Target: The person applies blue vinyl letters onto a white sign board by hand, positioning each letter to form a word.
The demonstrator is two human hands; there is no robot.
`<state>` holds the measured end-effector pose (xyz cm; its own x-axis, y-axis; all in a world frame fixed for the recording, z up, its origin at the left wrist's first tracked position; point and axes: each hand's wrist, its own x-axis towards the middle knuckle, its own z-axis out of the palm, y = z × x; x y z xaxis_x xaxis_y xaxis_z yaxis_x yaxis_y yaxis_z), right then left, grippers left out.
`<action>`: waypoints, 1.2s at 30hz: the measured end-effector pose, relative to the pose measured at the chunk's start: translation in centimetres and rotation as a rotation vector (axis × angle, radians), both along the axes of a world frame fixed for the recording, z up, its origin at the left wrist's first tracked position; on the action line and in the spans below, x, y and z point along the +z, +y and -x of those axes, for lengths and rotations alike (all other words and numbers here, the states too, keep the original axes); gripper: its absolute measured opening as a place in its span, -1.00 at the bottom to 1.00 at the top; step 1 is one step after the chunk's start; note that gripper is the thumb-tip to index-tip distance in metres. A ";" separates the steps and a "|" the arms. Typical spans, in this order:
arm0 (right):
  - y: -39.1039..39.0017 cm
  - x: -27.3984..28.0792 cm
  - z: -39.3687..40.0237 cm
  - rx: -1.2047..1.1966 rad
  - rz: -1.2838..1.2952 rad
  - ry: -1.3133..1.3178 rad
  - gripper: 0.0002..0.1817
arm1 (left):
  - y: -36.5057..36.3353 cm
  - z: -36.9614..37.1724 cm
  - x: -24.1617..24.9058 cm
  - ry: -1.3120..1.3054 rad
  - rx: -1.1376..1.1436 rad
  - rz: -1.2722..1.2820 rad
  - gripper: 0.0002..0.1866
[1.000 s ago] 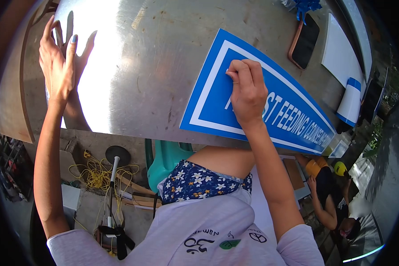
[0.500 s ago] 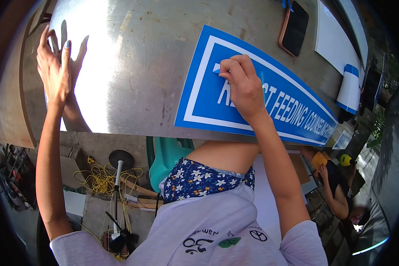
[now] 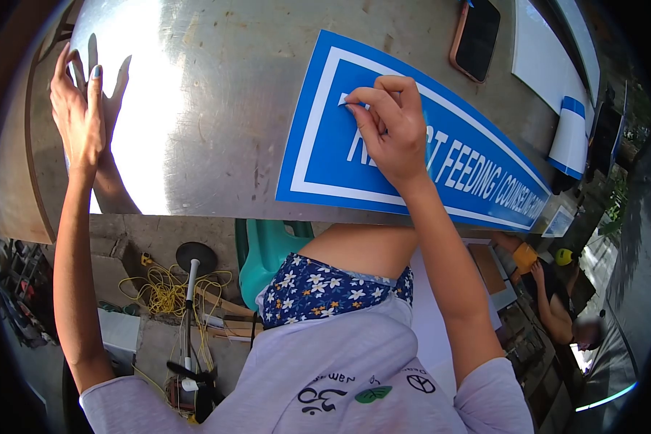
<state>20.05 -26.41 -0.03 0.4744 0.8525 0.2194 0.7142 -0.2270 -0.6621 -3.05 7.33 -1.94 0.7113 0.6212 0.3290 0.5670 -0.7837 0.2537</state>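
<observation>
A blue sign (image 3: pixel 325 163) with a white border and white lettering, "FEEDING" among the words, lies on the metal table (image 3: pixel 224 108). Over its left part is my right hand (image 3: pixel 394 130), thumb and forefinger pinching a small white piece (image 3: pixel 343 100) near the border. The hand hides some of the letters. At the far left, in bright glare, my left hand (image 3: pixel 79 119) is raised a little at the table, its fingers apart and nothing in it, casting a shadow.
A phone (image 3: pixel 475 40) lies behind the sign. White sheets (image 3: pixel 546 58) and a white and blue roll (image 3: pixel 569 137) are at the right. A green stool (image 3: pixel 257 264) stands below, near tangled yellow cord (image 3: pixel 163 293). Another person (image 3: pixel 557 304) is at the lower right.
My right hand has moved slightly up and left with the white piece, its fingers less curled. The table, sign and phone appear slightly shifted in view. The other person's head has moved.
</observation>
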 end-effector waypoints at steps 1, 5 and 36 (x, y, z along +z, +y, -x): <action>0.0 0.0 0.0 -0.004 0.002 -0.017 -0.86 | -0.1 -0.1 0.0 -0.004 0.002 0.000 -0.36; 0.0 -0.2 0.2 0.004 -0.011 -0.014 -0.87 | 0.1 0.1 -0.2 0.003 -0.007 -0.027 -0.37; -1.7 -1.3 0.9 0.204 -0.192 -0.227 -0.78 | 0.0 -0.2 0.0 -0.016 0.002 0.040 -0.38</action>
<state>19.13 -28.14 -1.29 0.2195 0.8578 0.4648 0.8659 0.0482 -0.4979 -2.85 7.38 -1.91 0.7048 0.6354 0.3155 0.5640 -0.7716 0.2940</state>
